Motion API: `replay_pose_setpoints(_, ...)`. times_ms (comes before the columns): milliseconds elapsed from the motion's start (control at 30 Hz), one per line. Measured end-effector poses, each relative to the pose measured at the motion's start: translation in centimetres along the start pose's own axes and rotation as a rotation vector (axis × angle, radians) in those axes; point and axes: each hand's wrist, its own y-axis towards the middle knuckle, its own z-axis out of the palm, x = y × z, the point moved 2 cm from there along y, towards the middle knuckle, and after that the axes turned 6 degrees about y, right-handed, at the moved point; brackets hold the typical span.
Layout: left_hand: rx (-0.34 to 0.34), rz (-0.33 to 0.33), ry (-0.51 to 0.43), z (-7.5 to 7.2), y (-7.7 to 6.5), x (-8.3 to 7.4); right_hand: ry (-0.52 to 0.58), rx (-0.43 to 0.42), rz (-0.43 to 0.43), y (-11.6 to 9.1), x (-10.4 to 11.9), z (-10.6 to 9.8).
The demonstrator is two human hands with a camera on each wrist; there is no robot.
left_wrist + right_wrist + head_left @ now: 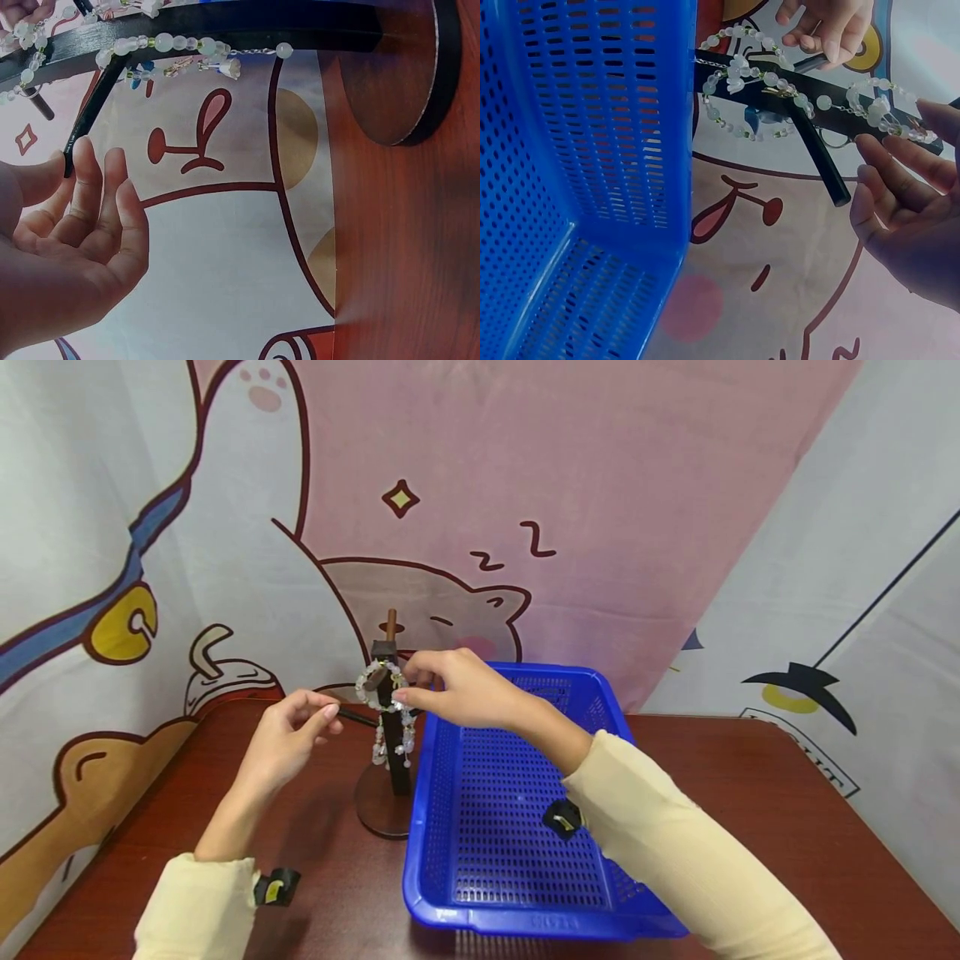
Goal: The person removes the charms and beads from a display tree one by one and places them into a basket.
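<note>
- Pale yellow sleeves reach in from the near side; the right one crosses over the basket's right side.
- Blue basket, perforated, on the brown desk, its far end toward the desk's far edge.
- Black stand upright on a round base, just beside the basket's left rim, toward the desk's far edge.
- Left hand, left of the stand: thumb and forefinger pinch the tip of a black side peg; other fingers loosely bent.
- Lower beaded strands, clear and whitish, hang at the side pegs.
- Upper bracelet, a ring of pale beads with a flower ornament, near the stand's top.
- Right hand at that ring's right edge; thumb and fingertips beside the beads, cannot tell whether gripping.
- Cartoon backdrop rises beyond the desk's far edge.
</note>
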Motion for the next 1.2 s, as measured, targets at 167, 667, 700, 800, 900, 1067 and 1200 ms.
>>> replay_pose_setpoints(167, -0.004, 0.004, 0.001, 0.1, 0.0, 0.0, 0.023, -0.019, -0.024, 0.1, 0.1, 0.2)
replay_pose_setpoints(667, 0.0, 0.014, -0.003, 0.0, -0.1, 0.0, 0.022, -0.039, -0.093, 0.0, 0.1, 0.4)
replay_pose_setpoints(700, 0.0, 0.014, -0.001, 0.0, -0.1, 0.0, 0.024, -0.038, -0.097, -0.1, 0.1, 0.3)
replay_pose_setpoints(800, 0.002, 0.013, 0.006, 0.0, -0.1, 0.0, 0.036, -0.028, -0.111, -0.3, 0.3, 0.3)
replay_pose_setpoints(900, 0.004, 0.01, 0.01, 0.0, -0.1, -0.1, 0.043, -0.02, -0.134, -0.5, 0.6, 0.2)
replay_pose_setpoints(1067, 0.008, 0.011, 0.012, 0.0, -0.2, -0.1, 0.046, -0.007, -0.171, -1.1, 1.3, -0.1)
replay_pose_setpoints(1200, 0.011, 0.013, 0.018, 0.0, -0.1, -0.2, 0.041, 0.008, -0.194, -1.6, 2.0, -0.3)
